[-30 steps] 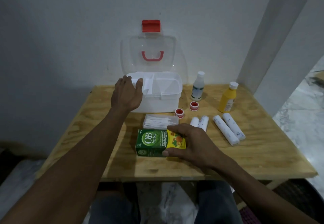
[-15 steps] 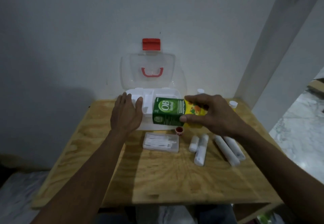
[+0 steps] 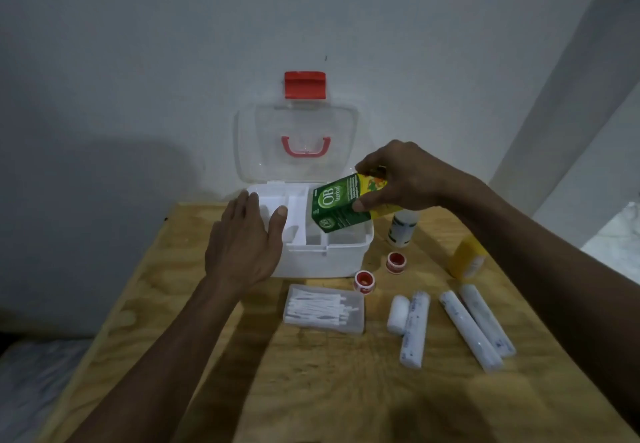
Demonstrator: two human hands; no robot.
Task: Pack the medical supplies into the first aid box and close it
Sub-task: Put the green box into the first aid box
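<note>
We saw the green carton (image 3: 337, 205) tilted over the white first aid box (image 3: 322, 262), whose clear lid (image 3: 298, 141) stood open.

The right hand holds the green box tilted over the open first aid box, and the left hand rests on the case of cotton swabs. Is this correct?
Not quite. In the head view the left hand rests on the first aid box, not on the case of cotton swabs, which lies untouched on the table. The right hand does hold the green box tilted over it.
</note>
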